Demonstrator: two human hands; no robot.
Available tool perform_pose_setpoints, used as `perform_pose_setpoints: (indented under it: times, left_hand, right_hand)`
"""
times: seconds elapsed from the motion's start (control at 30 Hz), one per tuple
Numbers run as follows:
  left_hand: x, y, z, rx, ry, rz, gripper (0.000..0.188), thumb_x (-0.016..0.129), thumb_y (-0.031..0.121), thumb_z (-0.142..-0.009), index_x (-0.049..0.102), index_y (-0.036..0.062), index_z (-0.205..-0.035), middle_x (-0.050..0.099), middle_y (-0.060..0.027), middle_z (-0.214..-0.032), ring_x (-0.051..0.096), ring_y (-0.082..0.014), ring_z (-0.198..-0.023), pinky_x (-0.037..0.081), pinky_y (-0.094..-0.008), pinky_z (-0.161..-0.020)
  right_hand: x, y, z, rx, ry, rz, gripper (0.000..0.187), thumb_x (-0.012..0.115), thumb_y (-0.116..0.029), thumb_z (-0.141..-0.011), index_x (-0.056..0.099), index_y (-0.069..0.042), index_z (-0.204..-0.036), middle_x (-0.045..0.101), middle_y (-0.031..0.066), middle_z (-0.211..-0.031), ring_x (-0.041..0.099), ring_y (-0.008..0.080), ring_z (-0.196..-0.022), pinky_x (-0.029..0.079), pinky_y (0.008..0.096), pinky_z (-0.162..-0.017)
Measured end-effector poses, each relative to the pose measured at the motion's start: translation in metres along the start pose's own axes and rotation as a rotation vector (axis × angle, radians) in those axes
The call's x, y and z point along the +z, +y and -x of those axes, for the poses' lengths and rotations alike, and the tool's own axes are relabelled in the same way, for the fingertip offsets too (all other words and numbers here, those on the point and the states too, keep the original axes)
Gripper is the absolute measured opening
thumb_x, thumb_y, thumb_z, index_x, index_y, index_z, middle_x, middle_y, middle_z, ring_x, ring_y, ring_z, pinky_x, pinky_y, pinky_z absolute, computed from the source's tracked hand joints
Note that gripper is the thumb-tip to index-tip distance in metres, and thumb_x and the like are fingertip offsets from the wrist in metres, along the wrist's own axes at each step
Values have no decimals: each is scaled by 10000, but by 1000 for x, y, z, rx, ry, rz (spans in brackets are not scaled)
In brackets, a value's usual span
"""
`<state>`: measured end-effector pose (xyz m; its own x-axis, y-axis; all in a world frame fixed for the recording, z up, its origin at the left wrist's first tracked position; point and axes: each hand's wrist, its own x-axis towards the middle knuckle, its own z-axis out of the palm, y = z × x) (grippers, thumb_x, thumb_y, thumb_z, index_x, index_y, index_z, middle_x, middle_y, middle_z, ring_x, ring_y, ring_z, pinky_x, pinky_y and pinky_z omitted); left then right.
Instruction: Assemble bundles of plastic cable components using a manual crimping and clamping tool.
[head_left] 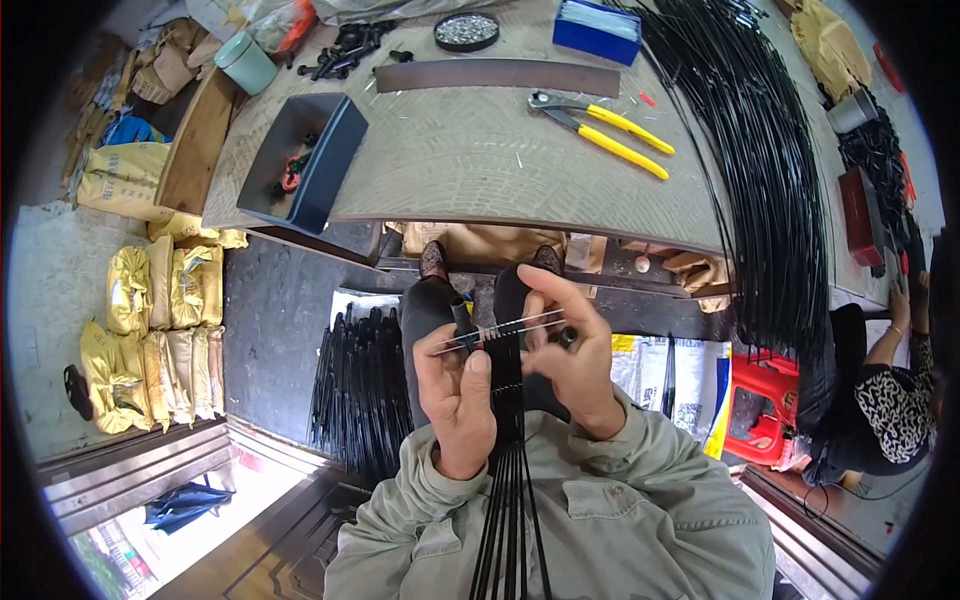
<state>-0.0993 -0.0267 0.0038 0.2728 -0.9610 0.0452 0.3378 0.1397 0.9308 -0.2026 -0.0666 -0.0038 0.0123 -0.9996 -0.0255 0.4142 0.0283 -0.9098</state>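
Observation:
Above my lap, my left hand [458,405] is closed, pinching a black plastic piece [462,318] with an upright stem between thumb and fingers. Thin metal wires [530,321] run from it across to my right hand [580,365]. A flat row of thin black rods [508,385] hangs from the wires, and the rods' long ends run down over my jacket. My right hand curls around a black round-ended piece [568,337], with its index finger raised beside the wires. Its exact grip is partly hidden by the fingers.
On the table [440,170] lie yellow-handled pliers [605,135], a dark bin [305,160], a metal strip [495,75], a blue box [597,32] and a heap of black rods [755,150]. More rods [362,390] stand left of my legs. Another person [895,410] works at right.

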Motion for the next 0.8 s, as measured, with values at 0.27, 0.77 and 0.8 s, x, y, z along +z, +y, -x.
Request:
perform_pose_setpoints:
  times: [0.27,0.77,0.8]
  left_hand:
    - [-23,5,-14,-146,-15,125,264,626,-41,-778,483,0,-996,507,-38,-926,508,-95,-792,423,-225,-723]
    - [-49,17,-27,-169,-125,-43,152,651,32,-767,559,-33,-870,519,-37,-850,484,-97,-757,399,-213,-715]
    - [-49,16,-26,-179,-124,-38,166,646,60,-780,561,-39,-882,519,-39,-853,485,-100,-759,396,-214,-720]
  right_hand:
    - [-4,8,-1,0,-313,133,177,708,-50,-724,661,26,-877,591,52,-773,483,74,-692,389,223,-597]
    - [19,-1,12,129,-176,160,164,708,-39,-730,632,32,-857,588,40,-763,511,95,-699,400,242,-620]
    - [20,1,13,153,-135,82,168,706,-39,-732,626,35,-861,591,46,-774,521,101,-713,409,245,-633]
